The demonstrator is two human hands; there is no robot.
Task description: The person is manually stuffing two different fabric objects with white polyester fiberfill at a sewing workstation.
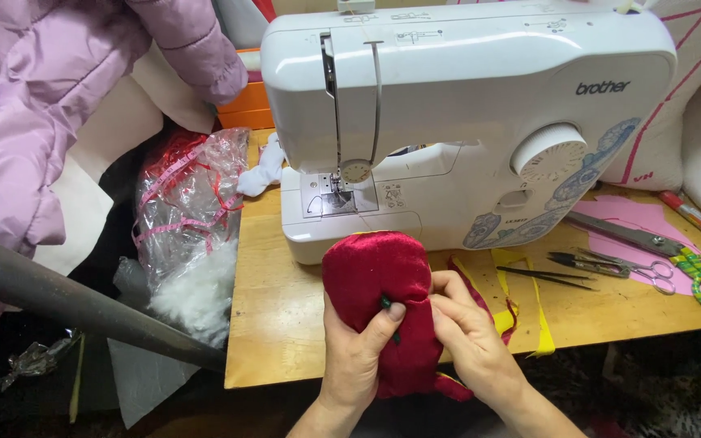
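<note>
A stuffed red fabric piece [375, 276] stands upright at the table's front edge, just below the white sewing machine [464, 105]. My left hand [359, 349] grips it from the lower left, thumb pressed on its front by a small dark green bit. My right hand [468, 328] pinches the piece's right side with fingertips together. A red flap with yellow trim hangs from the bottom of the piece.
Large scissors [634, 238], small snips [602, 264] and black tweezers [545, 277] lie right of my hands on yellow and pink fabric scraps. A clear plastic bag of white stuffing [192, 243] hangs off the wooden table [277, 324] to the left. A pink jacket hangs upper left.
</note>
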